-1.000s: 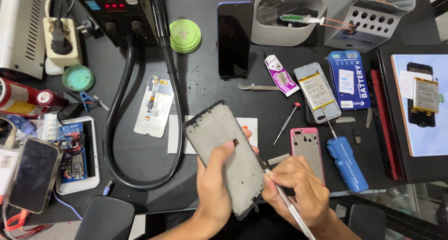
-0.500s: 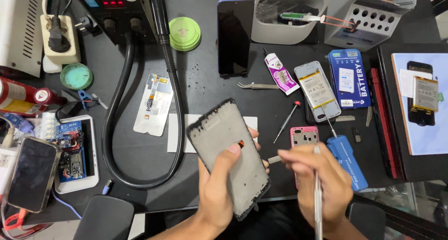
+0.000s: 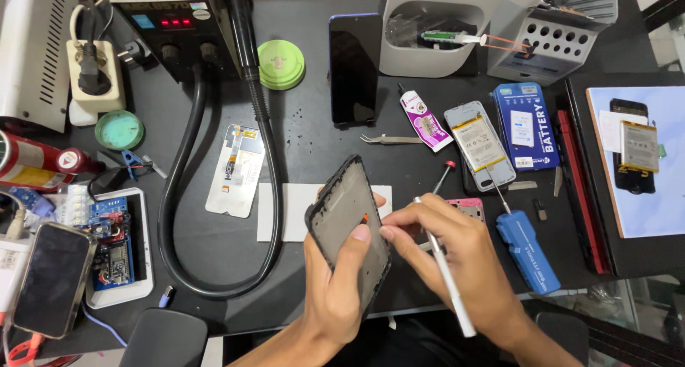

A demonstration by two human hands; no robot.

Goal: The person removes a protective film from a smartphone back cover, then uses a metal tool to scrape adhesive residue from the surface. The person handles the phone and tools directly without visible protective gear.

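Centrally, over a dark workbench point(image 3: 442, 46): two bare hands holding a phone frame point(image 3: 347, 228) and a slim white tool point(image 3: 448, 281).

Left hand point(image 3: 339, 296) gripping the dark phone frame from below, thumb pressed on its right edge, frame tilted and raised off the bench, directly above and partly inside that palm. Right hand point(image 3: 460, 256) just beside the frame's right edge, fingertips pinched near the left thumb, fingers closed around the white tool, which slants down past the wrist. Behind the frame, a white sheet point(image 3: 285, 210). Nearby to the right, a blue screwdriver point(image 3: 526, 249) and a blue battery box point(image 3: 524, 124). Further left, a thick black hose point(image 3: 178, 217) looping across the bench.
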